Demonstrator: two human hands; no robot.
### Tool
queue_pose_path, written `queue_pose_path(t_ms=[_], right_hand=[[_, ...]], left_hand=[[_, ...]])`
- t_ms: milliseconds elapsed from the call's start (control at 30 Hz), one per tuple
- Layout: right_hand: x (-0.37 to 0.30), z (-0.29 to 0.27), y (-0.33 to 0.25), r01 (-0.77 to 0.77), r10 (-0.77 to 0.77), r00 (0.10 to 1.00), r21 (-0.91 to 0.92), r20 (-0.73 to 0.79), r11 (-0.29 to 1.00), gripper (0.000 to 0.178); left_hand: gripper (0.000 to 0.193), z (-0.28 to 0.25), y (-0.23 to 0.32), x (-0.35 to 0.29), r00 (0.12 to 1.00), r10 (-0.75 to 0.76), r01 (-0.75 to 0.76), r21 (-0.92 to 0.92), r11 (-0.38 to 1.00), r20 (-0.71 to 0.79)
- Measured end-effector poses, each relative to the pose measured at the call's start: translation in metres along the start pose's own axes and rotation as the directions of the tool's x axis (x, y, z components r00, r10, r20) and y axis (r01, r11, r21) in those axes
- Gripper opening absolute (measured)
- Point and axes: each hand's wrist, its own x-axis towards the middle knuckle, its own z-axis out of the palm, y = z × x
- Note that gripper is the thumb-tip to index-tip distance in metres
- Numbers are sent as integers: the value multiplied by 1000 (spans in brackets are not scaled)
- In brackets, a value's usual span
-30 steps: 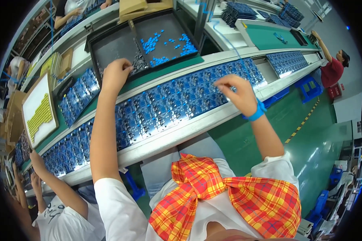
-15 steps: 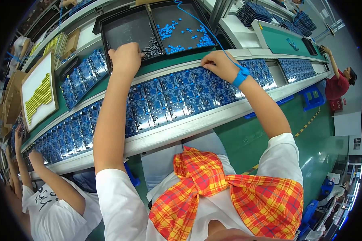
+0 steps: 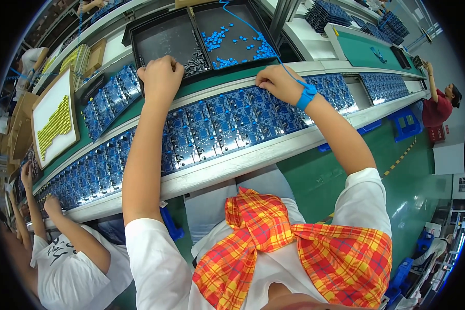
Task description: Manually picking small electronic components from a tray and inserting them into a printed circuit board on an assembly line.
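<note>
Blue circuit boards [image 3: 212,129] crowd the long counter [image 3: 274,150], black trays [image 3: 201,36] beyond. Left hand [image 3: 161,77] curls at the tray's near edge; right hand [image 3: 278,82] presses closed fingers on a board, hands well apart.

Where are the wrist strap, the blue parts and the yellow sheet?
wrist strap [image 3: 307,96], head view, on the band at the right wrist
blue parts [image 3: 243,44], head view, middle of the pile
yellow sheet [image 3: 55,122], head view, its centre

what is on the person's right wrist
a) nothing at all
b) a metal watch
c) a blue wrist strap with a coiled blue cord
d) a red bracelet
c: a blue wrist strap circles the wrist behind the right hand, and a thin blue cord runs from it up over the black tray of small parts.
</note>
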Motion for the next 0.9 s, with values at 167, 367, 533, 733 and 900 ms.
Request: queue_pose_path(t_ms=[167,367,533,733,900], right_hand=[[0,0,-2,32,-33,999,-55,-23,998,9],[-2,2,-1,44,-46,999,-69,-29,997,11],[7,-27,-8,43,-31,991,-95,127,995,15],[42,-35,30,-101,-13,962,-396,-273,913,13],[61,-41,41,-87,94,996,-306,8,948,13]], left_hand=[[19,2,-3,-3,998,43,-42,16,999,-51],[19,-10,16,-12,976,164,-186,-160,969,-142],[20,-31,59,-26,959,63,141,-657,741,276],[21,-27,84,-29,862,184,280,-746,604,473],[19,-25,102,-28,842,219,246,-713,656,492]])
